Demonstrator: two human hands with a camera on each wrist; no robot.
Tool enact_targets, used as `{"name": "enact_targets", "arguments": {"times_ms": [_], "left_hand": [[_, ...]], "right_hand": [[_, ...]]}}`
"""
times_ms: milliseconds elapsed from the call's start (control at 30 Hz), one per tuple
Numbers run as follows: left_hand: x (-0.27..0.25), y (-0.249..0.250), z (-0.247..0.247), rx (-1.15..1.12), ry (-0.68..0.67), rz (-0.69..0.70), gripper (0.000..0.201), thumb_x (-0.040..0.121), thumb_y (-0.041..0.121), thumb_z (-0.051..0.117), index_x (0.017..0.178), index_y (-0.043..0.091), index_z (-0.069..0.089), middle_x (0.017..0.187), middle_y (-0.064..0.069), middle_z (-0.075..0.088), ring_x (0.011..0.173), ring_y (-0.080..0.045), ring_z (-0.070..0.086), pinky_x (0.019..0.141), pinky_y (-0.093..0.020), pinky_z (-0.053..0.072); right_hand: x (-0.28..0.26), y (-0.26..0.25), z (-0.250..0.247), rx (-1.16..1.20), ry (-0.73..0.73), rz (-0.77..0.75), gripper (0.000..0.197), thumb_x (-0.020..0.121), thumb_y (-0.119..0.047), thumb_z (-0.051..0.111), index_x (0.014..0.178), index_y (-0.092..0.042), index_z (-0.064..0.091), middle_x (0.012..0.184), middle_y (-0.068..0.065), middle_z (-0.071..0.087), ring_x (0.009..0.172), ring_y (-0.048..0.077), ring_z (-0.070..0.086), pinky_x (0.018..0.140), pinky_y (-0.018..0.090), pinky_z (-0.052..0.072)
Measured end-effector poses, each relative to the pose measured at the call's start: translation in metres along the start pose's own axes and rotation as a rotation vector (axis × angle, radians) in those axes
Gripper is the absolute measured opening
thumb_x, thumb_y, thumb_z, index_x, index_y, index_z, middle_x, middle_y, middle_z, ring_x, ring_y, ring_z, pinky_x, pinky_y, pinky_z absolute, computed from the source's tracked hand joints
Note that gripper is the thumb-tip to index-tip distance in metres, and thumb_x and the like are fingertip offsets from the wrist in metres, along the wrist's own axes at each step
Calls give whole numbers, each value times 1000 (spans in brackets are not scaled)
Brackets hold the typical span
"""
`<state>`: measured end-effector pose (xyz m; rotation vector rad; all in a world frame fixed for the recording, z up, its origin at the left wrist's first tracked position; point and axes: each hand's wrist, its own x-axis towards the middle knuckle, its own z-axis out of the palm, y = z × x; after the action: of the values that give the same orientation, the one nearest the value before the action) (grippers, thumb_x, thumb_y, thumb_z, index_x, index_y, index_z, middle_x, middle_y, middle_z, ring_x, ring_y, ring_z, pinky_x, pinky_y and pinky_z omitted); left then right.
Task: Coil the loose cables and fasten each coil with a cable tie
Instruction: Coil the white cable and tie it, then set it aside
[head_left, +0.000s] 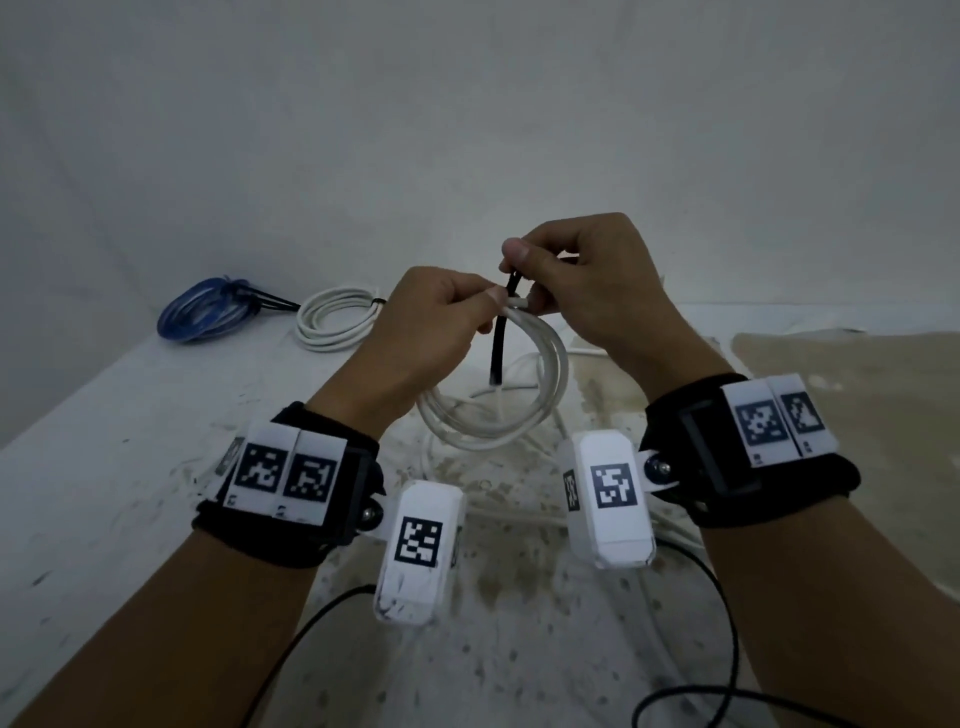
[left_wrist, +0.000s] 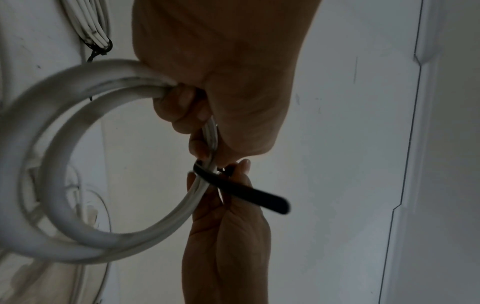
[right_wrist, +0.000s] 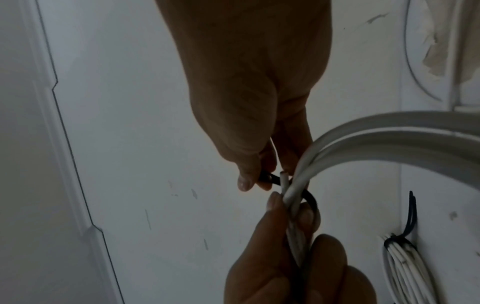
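We hold the white coil (head_left: 498, 395) above the bench (head_left: 104, 493), our left hand (head_left: 431, 317) clamped on its strands at 12 o'clock, our right hand (head_left: 576, 280) pinching the black cable tie (head_left: 500, 338) — if either grip slackens, loops could spring apart. The tie's head is hidden between fingers, so its threading is unclear.

A plain grey-white wall (head_left: 467, 104) is seen behind a white table (head_left: 104, 467). The table surface is scratched and is stained brown at the right. The light is dim.
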<state>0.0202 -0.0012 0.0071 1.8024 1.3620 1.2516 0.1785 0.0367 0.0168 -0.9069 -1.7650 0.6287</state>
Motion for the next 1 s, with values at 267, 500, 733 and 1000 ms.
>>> {"name": "enact_targets", "arguments": {"times_ms": [267,500,733,1000], "left_hand": [[7,-9,0,-46,171,-155,25,87,11,60,65,8,71,48,6,47,40,-5,34,45,-22,27],[14,-13,-17,-307,295,-339,20,85,13,63,66,8,67,47,5,46,35,-6,33,42,-21,21],[13,-9,-13,-253,321,-264,23,81,11,67,58,9,63,46,7,49,36,-5,37,42,-20,27],[10,-12,-3,-60,334,-234,24,84,19,61,74,4,75,56,7,61,52,-9,49,51,-20,38]], "right_hand": [[-1,3,9,-77,-49,10,13,97,-22,59,107,-16,64,87,-4,71,72,15,71,75,46,59],[-10,0,22,-561,-433,-263,36,77,-14,81,106,-34,73,158,1,24,141,21,26,98,27,32],[-7,-6,43,-182,218,-257,15,92,-24,65,93,-15,77,83,-13,69,83,11,67,78,26,51],[-10,-6,52,-509,190,-234,35,98,-14,48,126,-12,67,87,12,71,79,30,64,74,39,50]]}}
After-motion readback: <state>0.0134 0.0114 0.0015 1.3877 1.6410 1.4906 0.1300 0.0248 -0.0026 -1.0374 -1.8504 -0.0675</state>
